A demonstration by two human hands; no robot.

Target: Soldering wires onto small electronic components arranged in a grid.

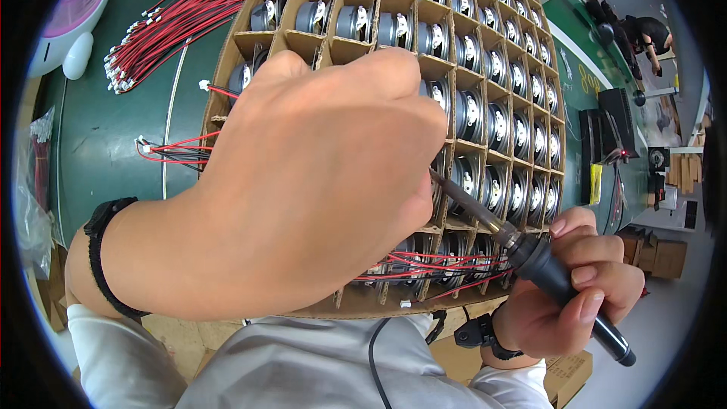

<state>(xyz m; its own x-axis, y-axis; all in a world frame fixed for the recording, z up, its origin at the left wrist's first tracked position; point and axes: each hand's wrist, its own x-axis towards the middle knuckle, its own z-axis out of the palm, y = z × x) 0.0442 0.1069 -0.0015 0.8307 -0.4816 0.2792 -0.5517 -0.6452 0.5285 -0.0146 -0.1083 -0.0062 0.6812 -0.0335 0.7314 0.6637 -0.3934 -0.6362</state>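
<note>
A partitioned cardboard box (433, 12) in front of me holds rows of small round speakers (469, 113) with silvery terminals. My left hand (333, 151) is closed over its left and middle part, knuckles up; its fingertips and whatever they pinch are hidden. My right hand (583, 280) grips the dark handle of a soldering iron (542, 261). The iron points up and left, its tip reaching in beside my left hand's fingers. Red and black wires (182, 153) with white connectors stick out past the box's left edge. More red wires (435, 261) lie across the near row.
On the green table (113, 174) lies a large bundle of red and black wires (178, 30) with white plugs. A pink-and-white fan-like device (79, 0) stands far left, above a clear plastic bag (34, 174). Black equipment (617, 117) sits right; another person (653, 30) bends farther off.
</note>
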